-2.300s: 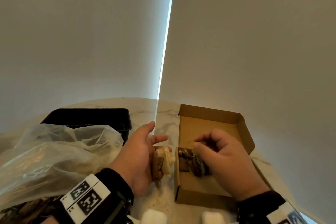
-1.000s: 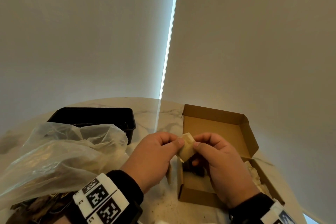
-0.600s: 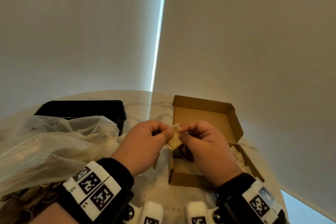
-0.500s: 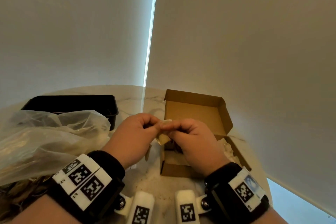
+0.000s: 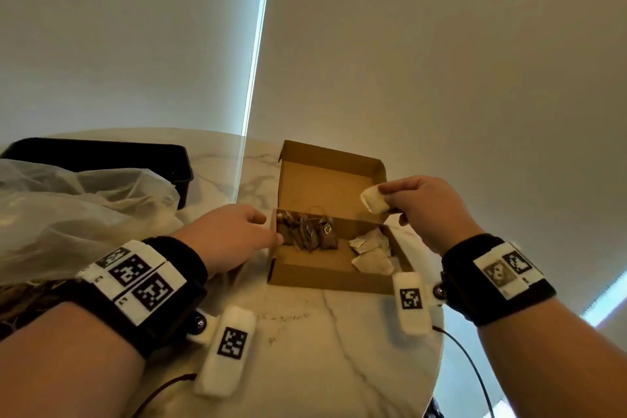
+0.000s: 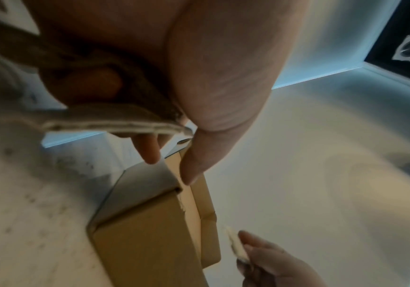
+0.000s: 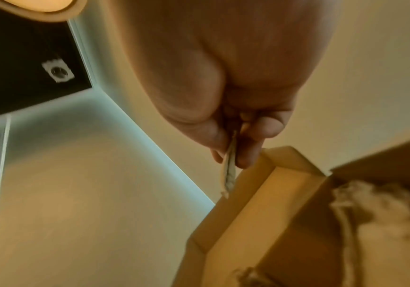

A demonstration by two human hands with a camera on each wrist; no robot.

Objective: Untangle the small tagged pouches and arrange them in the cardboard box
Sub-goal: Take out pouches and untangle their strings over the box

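The open cardboard box (image 5: 325,278) sits mid-table with its lid upright. Brown tagged pouches (image 5: 307,236) stand in its left part and pale pouches (image 5: 371,256) lie at the right. My right hand (image 5: 385,196) pinches a pale pouch (image 5: 371,201) above the box's right side; the right wrist view shows that pouch (image 7: 229,171) edge-on between thumb and fingers, over the box (image 7: 260,194). My left hand (image 5: 268,231) is at the box's left wall. In the left wrist view its curled fingers hold more pouches (image 6: 115,124) in the palm, thumb and forefinger reaching toward the box (image 6: 145,223).
A black tray (image 5: 101,153) stands at the back left, with a crumpled clear plastic bag (image 5: 74,207) in front of it. The round marble table (image 5: 322,349) ends just right of the box. A thin cable (image 5: 468,356) hangs off that edge.
Both hands were pinching one pale pouch over the box. They have parted: the right hand has carried it to the right, the left has dropped to the box's left wall.
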